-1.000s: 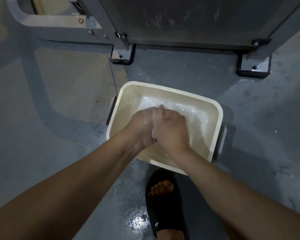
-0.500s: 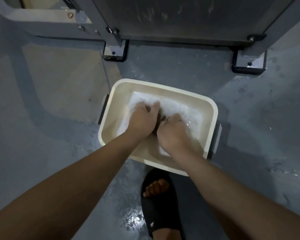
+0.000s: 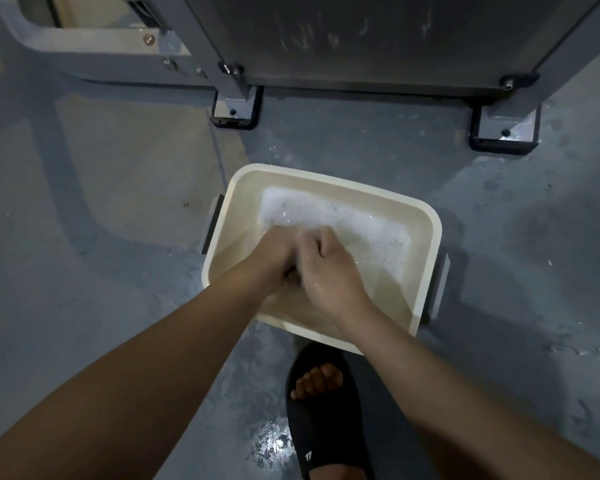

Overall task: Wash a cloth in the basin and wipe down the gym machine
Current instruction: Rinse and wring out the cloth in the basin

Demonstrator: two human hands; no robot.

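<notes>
Both hands are pressed together over the cream basin (image 3: 426,244), where half a second ago they sat side by side with a dark gap between them; the left hand (image 3: 274,254) has its fingers curled and tucked against the right hand (image 3: 329,271), which is clenched with knuckles up; the cloth itself is hidden between them, so whether either truly grasps it I cannot tell; white foam (image 3: 354,220) floats at the far side of the basin; the basin sits on the wet grey floor (image 3: 118,271) just before the gym machine (image 3: 378,39), whose feet now lie lower in view; a black slipper (image 3: 323,420) stands just beside the basin's near rim.
</notes>
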